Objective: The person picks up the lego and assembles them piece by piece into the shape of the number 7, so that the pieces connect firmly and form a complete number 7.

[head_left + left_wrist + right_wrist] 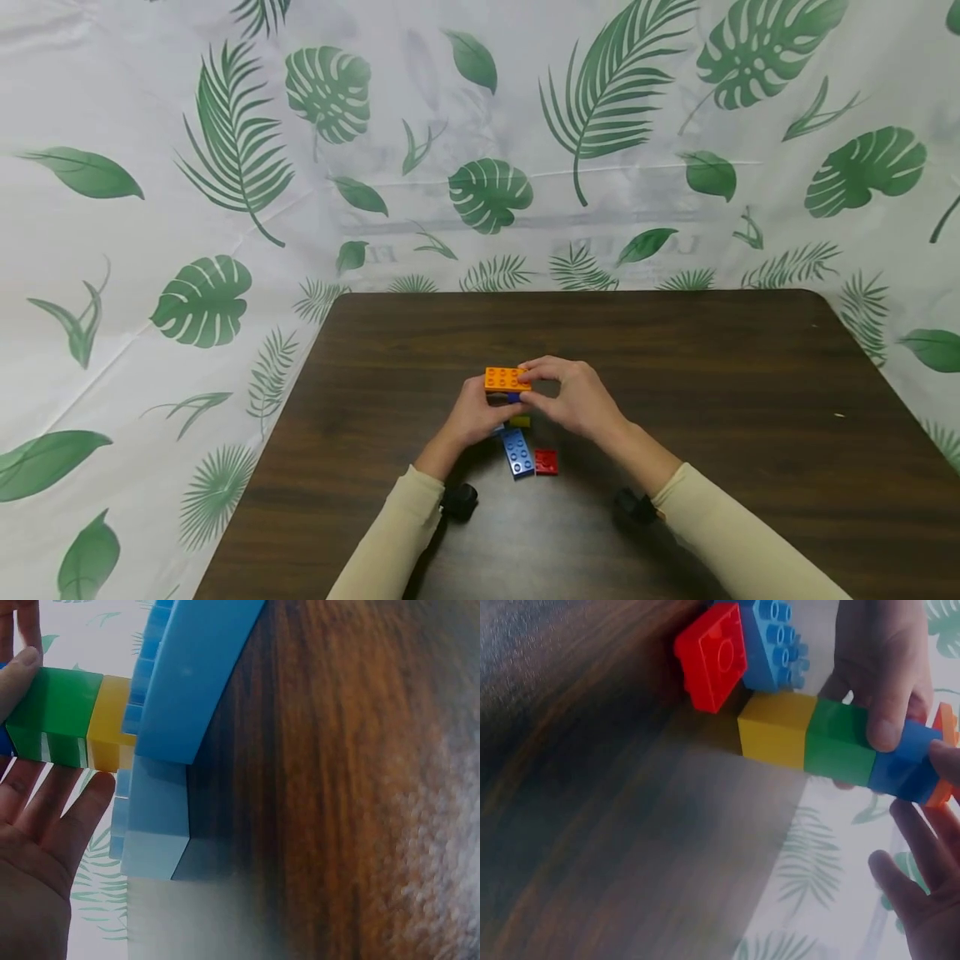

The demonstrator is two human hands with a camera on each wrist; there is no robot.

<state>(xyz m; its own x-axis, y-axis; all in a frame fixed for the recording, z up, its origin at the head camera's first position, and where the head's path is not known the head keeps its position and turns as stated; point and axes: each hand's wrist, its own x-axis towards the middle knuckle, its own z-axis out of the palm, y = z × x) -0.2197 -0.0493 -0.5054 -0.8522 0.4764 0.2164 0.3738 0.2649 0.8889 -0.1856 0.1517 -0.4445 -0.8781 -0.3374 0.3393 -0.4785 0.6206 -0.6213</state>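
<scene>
A stack of building bricks stands upright between the hands: a yellow brick lowest, then a green brick, a blue brick and a flat orange brick on top. My left hand grips the stack around its green and blue part, the thumb on the near side. At the orange brick's right end, my right hand pinches it between thumb and fingers. The orange brick reaches past the blue one's side. Whether its studs are fully pressed on is hidden.
In front of the stack lie a light blue brick with studs up and a red brick. Another light blue brick is close to the left hand. All are on a dark wooden table; a leaf-patterned sheet hangs behind.
</scene>
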